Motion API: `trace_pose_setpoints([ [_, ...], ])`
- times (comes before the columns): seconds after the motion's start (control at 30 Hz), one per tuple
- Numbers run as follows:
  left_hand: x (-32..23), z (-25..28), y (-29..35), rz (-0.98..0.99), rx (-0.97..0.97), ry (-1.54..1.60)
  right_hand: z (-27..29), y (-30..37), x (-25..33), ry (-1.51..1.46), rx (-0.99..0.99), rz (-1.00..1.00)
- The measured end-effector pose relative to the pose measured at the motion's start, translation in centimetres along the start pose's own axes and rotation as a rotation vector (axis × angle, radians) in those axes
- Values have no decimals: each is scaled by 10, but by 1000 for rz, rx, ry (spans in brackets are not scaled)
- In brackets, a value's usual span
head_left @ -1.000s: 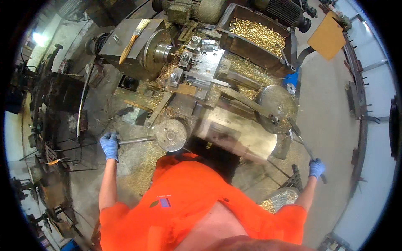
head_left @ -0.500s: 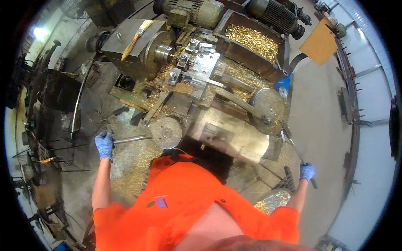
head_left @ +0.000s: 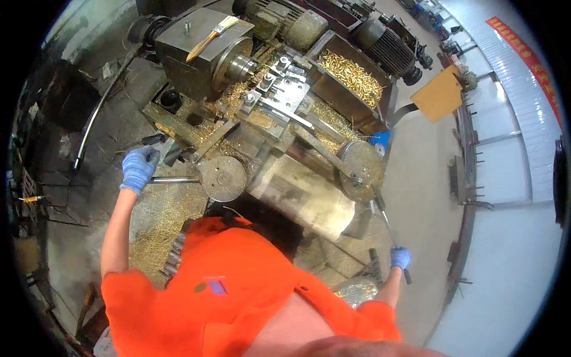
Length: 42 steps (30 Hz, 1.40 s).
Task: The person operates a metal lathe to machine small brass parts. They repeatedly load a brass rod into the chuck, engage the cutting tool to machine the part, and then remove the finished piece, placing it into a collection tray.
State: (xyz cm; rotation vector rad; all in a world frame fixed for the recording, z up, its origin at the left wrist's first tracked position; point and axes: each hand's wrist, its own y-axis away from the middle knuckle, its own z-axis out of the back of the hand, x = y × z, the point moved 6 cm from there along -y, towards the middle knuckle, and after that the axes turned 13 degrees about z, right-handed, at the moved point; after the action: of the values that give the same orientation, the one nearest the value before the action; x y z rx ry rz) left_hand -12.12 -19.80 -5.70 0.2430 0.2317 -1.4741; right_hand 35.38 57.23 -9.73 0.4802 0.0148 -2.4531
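My left hand (head_left: 140, 168), in a pale blue knit glove, is closed around the outer end of a metal lever (head_left: 173, 179). That lever runs to a round metal disc (head_left: 222, 178) on the near left of a small lathe. My right hand (head_left: 400, 257), gloved alike, grips a long dark lever (head_left: 383, 217) low on the right. Its upper end meets a larger disc (head_left: 361, 171). Between and beyond my hands are the tool slide (head_left: 288, 94) with clamped tool blocks and the round chuck (head_left: 241, 67). Whether a workpiece sits in the chuck is too small to tell.
A wooden-handled brush (head_left: 212, 38) lies on the headstock (head_left: 196, 44). Behind the slide, a metal tray (head_left: 333, 89) holds many small brass pieces (head_left: 352, 74). Electric motors (head_left: 385, 44) stand at the back. Brass shavings (head_left: 157, 235) litter the floor; a tan board (head_left: 437, 94) stands right.
My left hand has moved away from me, swinging its lever up with it. My right hand stays on its lever. The whole view has shifted and turned slightly.
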Motion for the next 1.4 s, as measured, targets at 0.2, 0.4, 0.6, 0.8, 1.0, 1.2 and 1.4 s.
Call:
trace_pose_setpoints([
  [0.2,-5,-7,-2,7,53,31,-13,4,-7,36,-11,11],
  [0.4,-6,-3,0,11,42,5,-1,14,5,-31,-12,-29],
  [0.6,-5,-6,-2,-4,38,57,-6,22,2,-34,2,-37],
  [0.8,-5,-2,0,-26,-6,64,8,36,18,-55,35,-71],
  [1.0,-12,4,2,-3,27,56,0,40,12,-29,41,-93],
  [1.2,-6,0,-1,2,13,59,-12,45,7,-68,10,-135],
  [1.4,-5,-5,-4,12,41,74,-10,54,11,-58,25,-129],
])
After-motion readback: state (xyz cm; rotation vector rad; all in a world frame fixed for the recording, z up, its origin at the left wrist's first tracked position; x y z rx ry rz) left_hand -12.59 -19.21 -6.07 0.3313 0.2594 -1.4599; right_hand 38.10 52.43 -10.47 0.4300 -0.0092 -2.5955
